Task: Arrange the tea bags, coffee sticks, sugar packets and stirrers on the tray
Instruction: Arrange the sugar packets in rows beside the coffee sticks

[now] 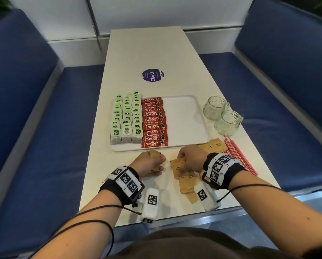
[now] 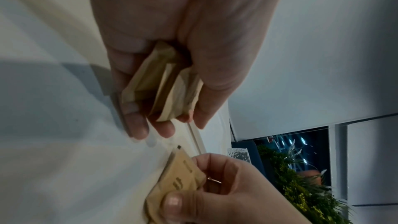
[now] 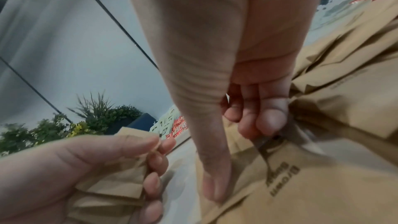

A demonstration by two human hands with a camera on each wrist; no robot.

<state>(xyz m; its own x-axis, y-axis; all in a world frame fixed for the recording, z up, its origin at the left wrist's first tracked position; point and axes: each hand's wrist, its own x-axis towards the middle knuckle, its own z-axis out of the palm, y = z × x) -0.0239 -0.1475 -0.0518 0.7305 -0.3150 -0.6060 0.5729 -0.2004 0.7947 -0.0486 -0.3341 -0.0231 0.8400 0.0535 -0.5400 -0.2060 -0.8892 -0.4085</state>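
My left hand (image 1: 153, 161) grips a small stack of brown sugar packets (image 2: 168, 88) just in front of the white tray (image 1: 186, 116). To its right, my right hand (image 1: 183, 164) pinches one sugar packet (image 1: 176, 164) off the loose pile (image 1: 187, 184) on the table; the thumb presses on its printed face (image 3: 280, 183). On the tray, green tea bags (image 1: 126, 118) fill the left side in three rows and red coffee sticks (image 1: 153, 122) lie in a column beside them. Red stirrers (image 1: 238, 156) lie on the table to the right.
Two glass mugs (image 1: 221, 116) stand right of the tray. More sugar packets (image 1: 215, 145) lie near the tray's front right corner. A purple round sticker (image 1: 152, 75) sits farther along the table. Blue benches flank the table on both sides.
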